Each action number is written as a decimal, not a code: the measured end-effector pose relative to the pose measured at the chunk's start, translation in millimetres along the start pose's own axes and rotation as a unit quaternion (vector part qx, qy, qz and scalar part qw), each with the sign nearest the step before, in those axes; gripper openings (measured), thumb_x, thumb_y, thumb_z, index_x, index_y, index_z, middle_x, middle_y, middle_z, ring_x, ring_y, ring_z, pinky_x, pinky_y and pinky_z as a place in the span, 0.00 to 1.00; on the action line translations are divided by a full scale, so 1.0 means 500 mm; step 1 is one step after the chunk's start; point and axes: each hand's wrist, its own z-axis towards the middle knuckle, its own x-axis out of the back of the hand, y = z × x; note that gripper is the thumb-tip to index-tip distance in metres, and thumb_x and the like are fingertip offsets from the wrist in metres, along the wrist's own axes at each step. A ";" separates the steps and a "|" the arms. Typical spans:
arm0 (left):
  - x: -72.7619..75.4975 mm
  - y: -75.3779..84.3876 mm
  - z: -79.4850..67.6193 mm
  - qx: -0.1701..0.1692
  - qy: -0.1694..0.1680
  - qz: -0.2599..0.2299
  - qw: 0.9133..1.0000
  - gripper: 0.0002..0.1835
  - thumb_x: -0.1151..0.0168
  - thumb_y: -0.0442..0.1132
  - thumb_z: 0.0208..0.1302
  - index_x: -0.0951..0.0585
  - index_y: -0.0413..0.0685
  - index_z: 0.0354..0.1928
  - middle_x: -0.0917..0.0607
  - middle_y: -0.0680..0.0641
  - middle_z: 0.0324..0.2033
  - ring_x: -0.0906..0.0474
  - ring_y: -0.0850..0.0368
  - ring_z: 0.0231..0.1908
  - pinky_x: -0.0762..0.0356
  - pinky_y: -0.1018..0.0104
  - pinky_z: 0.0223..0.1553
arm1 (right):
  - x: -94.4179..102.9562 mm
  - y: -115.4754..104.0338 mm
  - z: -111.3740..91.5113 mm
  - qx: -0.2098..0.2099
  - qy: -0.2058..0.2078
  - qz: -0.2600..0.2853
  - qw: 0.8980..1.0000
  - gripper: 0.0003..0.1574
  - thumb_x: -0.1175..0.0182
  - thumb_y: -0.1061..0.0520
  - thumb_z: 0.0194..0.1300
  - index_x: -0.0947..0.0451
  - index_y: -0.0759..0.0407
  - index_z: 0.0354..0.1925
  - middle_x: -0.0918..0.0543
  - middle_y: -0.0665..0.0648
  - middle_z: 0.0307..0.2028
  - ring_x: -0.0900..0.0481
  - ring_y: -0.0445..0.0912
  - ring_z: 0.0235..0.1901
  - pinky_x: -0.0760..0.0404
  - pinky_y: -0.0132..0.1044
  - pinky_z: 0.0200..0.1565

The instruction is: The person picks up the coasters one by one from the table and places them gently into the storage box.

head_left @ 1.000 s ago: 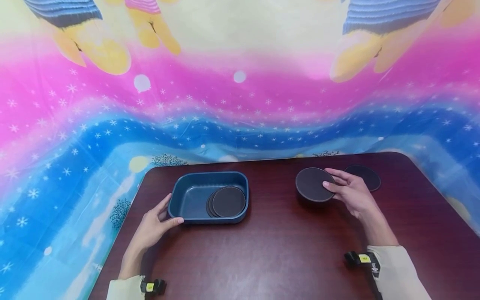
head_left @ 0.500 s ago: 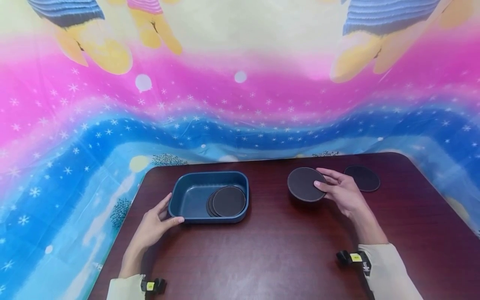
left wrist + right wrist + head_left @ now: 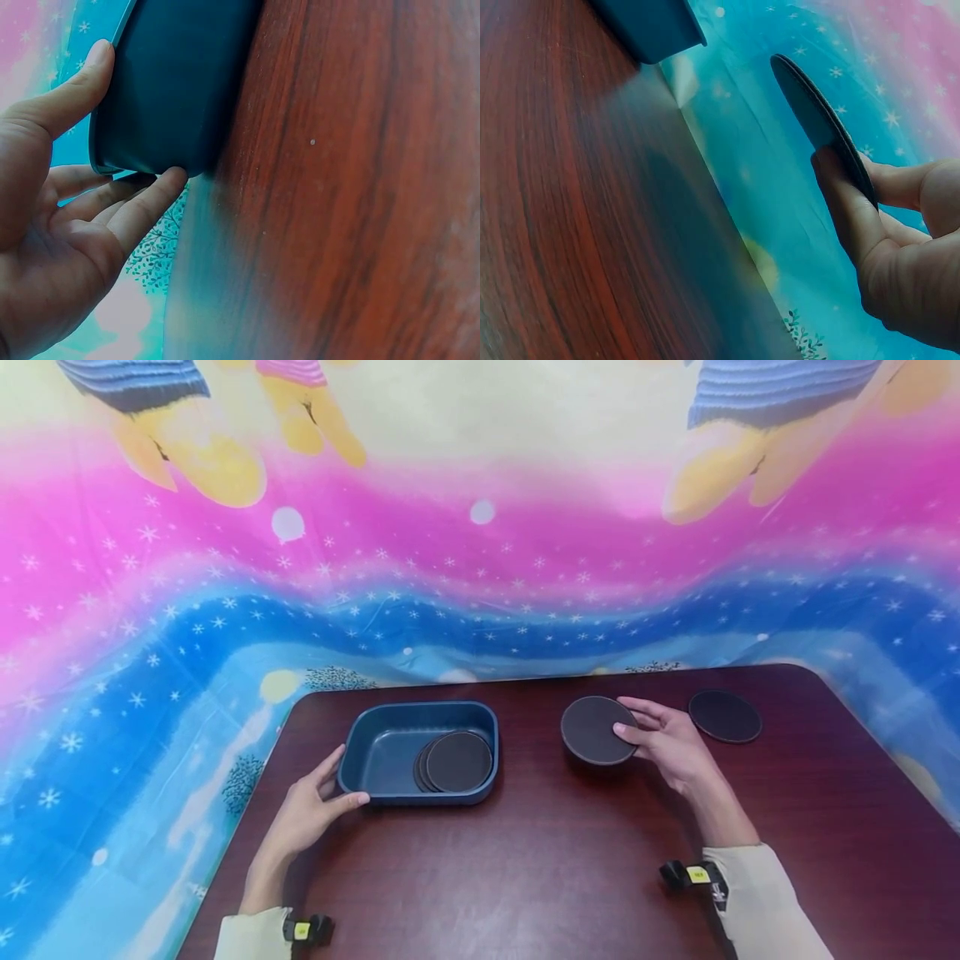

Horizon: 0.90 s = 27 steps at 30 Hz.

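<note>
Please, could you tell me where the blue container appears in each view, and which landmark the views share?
Head: the blue container is left of centre, below the middle.
Left wrist: the blue container is at the top, cut by the edge.
Right wrist: part of the blue container shows at the top, left of centre.
Shared landmark: the red-brown table.

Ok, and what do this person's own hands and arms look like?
The left hand and right hand are bare. The left sleeve and right sleeve are pale cream. A black left wrist camera and right wrist camera each carry a yellow label, its print too small to read.
</note>
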 end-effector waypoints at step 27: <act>0.000 -0.003 0.001 -0.001 0.002 0.001 1.000 0.55 0.24 0.53 0.68 0.47 0.51 0.88 0.25 0.32 0.74 0.22 0.36 0.71 0.13 0.60 0.58 | -0.113 -0.007 0.019 -0.008 -0.005 0.009 1.000 0.41 0.34 0.67 0.74 0.35 0.64 0.80 0.26 0.74 0.71 0.08 0.38 0.42 0.09 0.34 0.48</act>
